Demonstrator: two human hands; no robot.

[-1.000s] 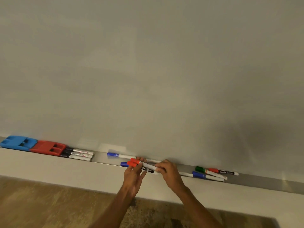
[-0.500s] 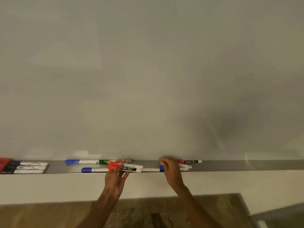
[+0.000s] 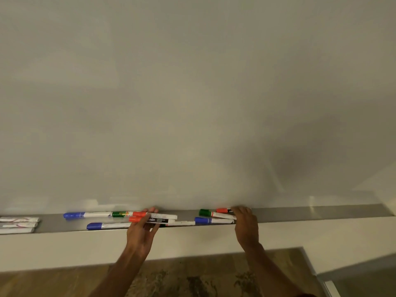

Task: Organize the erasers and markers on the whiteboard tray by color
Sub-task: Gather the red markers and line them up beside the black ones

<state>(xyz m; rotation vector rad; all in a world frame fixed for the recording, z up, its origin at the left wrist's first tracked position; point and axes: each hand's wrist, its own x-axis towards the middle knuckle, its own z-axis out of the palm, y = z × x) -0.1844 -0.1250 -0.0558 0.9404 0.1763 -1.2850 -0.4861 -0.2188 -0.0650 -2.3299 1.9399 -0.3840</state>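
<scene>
My left hand (image 3: 141, 231) holds two red-capped markers (image 3: 154, 218) side by side just above the grey whiteboard tray (image 3: 300, 213). My right hand (image 3: 245, 224) lies further right, its fingers curled over the tail of a red-capped marker (image 3: 221, 210) at the back of the tray. That hand also covers the ends of a green-capped marker (image 3: 205, 212) and a blue-capped marker (image 3: 202, 220). Left of my left hand lie a blue-capped marker (image 3: 74, 215), a green marker (image 3: 119, 214) and a second blue-capped marker (image 3: 94, 226). No eraser is in view.
Three markers (image 3: 17, 225) lie stacked at the tray's far left edge. The whiteboard (image 3: 192, 103) fills the view above. Right of my right hand the tray is bare metal up to its end. Below are a white wall band and a brown floor (image 3: 192, 279).
The view has swung right, so the blue and red erasers have left the frame. My right hand has let go of the held markers and moved right onto the right-hand group.
</scene>
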